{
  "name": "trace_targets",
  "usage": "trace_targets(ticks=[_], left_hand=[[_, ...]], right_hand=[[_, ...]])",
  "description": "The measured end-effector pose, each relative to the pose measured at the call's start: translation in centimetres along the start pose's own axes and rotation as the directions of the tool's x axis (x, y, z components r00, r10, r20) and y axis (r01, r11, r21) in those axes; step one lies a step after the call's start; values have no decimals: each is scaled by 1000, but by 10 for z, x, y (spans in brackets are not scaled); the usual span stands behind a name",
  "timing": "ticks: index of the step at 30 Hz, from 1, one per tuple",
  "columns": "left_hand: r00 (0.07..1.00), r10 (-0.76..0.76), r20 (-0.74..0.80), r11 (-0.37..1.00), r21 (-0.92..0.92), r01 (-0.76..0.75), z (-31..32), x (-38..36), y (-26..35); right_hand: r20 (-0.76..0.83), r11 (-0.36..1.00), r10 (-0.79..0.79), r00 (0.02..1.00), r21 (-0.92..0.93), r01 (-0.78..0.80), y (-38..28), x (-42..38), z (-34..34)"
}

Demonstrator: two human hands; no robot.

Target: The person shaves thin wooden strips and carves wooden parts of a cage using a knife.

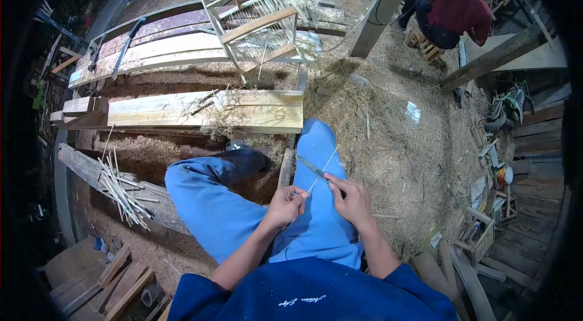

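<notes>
Over my lap, my left hand (288,206) is closed in a pinch on a thin pale stick (314,184), which slants up and to the right across my thigh. A knife (312,167) is in my right hand (351,201), its blade pointing up and to the left. The blade crosses the stick or lies against it, just beyond my fingers. Loose thin sticks (119,190) lie piled on a weathered board at the left.
A bench of pale planks (200,110) with shavings stands ahead-left. Behind it, a slatted wooden frame (255,14) and a saw (129,45) rest on long boards (164,48). Posts (379,14) rise ahead-right, near a seated person (458,2). Scrap wood (130,284) lies lower left.
</notes>
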State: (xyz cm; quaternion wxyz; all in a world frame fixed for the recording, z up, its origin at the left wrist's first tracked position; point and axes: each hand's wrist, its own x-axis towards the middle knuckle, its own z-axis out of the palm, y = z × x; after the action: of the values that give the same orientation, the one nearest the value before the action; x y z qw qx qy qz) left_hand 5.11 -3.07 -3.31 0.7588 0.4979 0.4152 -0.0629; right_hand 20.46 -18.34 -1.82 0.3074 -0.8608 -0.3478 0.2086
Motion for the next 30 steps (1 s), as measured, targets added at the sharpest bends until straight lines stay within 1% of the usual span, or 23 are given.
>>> trace_targets(ticks=[4,6,8,10,12,13,15,16,18,19,20,21,22,24,26,28,30], left_hand=[[997,-59,40,997,-50,61,-16,-24,-7],[994,-98,40,993,-56,101,-27,-40,-10],[994,-100,53,993,-64,103,-35,-44,-26],[994,-98,54,983,-150,105,-36,-47,-25],[994,-109,28,982,-152,112,-25,-36,-20],[996,-83,27,987,-137,86,-18,-29,-15],[998,-51,25,992,-113,53,-4,-7,-9],[998,-48,29,992,-120,51,5,4,-1],[999,31,13,995,-98,-29,21,24,14],[999,32,23,994,-103,-29,27,33,17],[999,34,-7,995,-97,-35,32,41,21],[999,37,-39,995,-90,-40,36,45,23],[999,37,-31,995,-92,-40,38,44,23],[997,61,-49,998,-17,-62,35,39,21],[997,53,-53,998,-23,-55,28,32,16],[997,38,-67,999,33,-36,22,19,19],[997,43,-64,998,44,-40,13,11,8]], right_hand=[[-14,995,84,996,-51,-84,7,7,-4],[-69,998,42,997,-35,-45,13,11,-2],[-83,999,47,995,-19,-49,19,20,0],[-98,999,49,994,-2,-50,19,23,2],[-111,998,44,993,47,-39,17,26,2],[-106,998,37,994,48,-32,16,25,2],[-49,994,-81,996,63,84,16,20,-1],[-48,995,-83,995,55,85,15,18,-2],[-32,984,-137,990,107,139,13,14,-5],[-14,985,-118,993,123,119,13,11,-5],[-17,987,-114,993,113,115,13,10,-8],[12,991,-92,996,98,90,10,9,-12],[42,994,-69,997,84,65,8,8,-14],[33,994,-69,997,85,66,7,7,-13],[22,999,-20,1000,34,19,-2,7,-13],[17,998,-15,1000,61,14,1,8,-6],[9,997,-10,1000,79,10,5,9,-3]])
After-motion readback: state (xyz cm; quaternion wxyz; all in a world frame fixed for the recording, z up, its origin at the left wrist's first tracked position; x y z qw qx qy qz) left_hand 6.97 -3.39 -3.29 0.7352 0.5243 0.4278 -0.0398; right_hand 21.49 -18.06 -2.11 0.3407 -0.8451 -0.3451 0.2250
